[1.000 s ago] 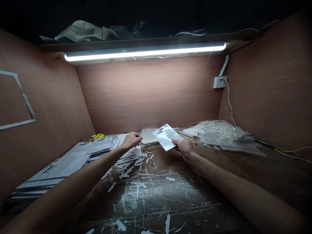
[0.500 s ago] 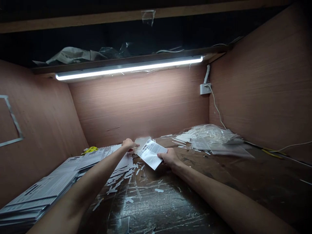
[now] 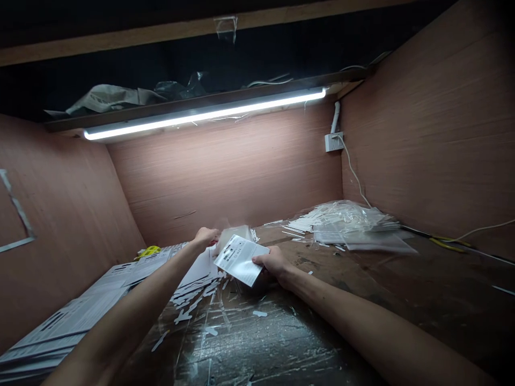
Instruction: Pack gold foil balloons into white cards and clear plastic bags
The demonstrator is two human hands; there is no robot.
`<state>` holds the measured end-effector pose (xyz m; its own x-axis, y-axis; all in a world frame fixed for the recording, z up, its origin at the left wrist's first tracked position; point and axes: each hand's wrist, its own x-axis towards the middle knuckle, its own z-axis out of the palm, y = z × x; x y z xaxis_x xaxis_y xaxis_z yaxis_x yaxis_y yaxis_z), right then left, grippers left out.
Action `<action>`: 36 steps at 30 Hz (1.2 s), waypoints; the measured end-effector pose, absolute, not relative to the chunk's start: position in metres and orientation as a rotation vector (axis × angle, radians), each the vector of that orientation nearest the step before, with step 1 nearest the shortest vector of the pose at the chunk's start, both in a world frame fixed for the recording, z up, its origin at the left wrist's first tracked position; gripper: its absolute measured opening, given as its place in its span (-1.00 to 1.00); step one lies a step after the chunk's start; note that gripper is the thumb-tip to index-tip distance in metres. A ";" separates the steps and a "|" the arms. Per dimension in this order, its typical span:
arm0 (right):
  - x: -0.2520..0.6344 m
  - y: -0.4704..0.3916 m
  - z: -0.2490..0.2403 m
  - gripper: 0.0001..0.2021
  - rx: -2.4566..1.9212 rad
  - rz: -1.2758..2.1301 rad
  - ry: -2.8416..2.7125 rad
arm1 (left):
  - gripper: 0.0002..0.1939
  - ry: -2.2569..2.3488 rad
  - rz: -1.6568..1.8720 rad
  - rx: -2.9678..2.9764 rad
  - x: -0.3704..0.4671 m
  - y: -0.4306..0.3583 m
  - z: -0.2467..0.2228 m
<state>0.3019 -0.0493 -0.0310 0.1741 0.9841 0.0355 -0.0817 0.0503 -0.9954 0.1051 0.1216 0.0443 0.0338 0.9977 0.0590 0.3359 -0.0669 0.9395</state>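
Observation:
Between thumb and fingers, my right hand (image 3: 274,262) is shut on a white printed card (image 3: 240,261) with dark slots or print near its upper edge. The card is tilted above the table, in front of a small pile of clear plastic bags (image 3: 240,231). Beside that pile, my left hand (image 3: 207,236) is closed at the fingertips on a thin clear plastic bag (image 3: 222,231), smeared by motion. Left of the hands lie stacks of similar printed cards (image 3: 98,297).
White paper offcuts (image 3: 193,305) litter the dark, scratched table (image 3: 261,343). At the back right lies a heap of plastic bags and white strips (image 3: 341,222). A yellow tape roll (image 3: 148,251) stands behind the card stacks. A lit tube lamp (image 3: 209,112) hangs under the shelf.
My left hand has drawn slightly left from the bag pile, with a blurred clear film now at its fingers. The card in my right hand has shifted a little left and down.

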 end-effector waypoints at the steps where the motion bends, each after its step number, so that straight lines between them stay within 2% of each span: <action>1: 0.299 -0.051 -0.032 -0.91 -1.166 1.103 -1.060 | -0.71 1.355 1.069 1.466 0.105 0.116 0.042; 5: 0.292 -0.056 -0.033 -0.87 -1.080 1.170 -1.159 | -0.93 1.085 1.149 1.320 0.093 0.087 0.030; 6: 0.292 -0.057 -0.033 -0.86 -1.064 1.180 -1.177 | -0.93 1.026 1.175 1.276 0.087 0.078 0.027; 11: 0.292 -0.062 -0.032 -0.80 -1.013 1.198 -1.247 | -0.86 0.862 1.219 1.052 0.061 0.038 0.019; 16: 0.289 -0.068 -0.030 -0.85 -1.010 1.252 -1.388 | -0.80 0.795 1.240 0.925 0.051 0.011 0.013; 21: 0.290 -0.071 -0.031 -0.81 -1.000 1.269 -1.433 | -0.81 0.714 1.231 0.898 0.051 -0.003 0.011; 26: 0.295 -0.068 -0.035 -0.68 -0.959 1.277 -1.378 | -0.85 0.662 1.173 0.885 0.057 -0.017 0.007; 30: 0.298 -0.066 -0.038 -0.60 -0.946 1.228 -1.337 | -0.80 0.664 1.109 0.890 0.063 -0.027 0.004; 36: 0.301 -0.062 -0.037 -0.61 -0.993 1.077 -1.373 | -0.73 0.610 1.080 0.912 0.065 -0.031 0.001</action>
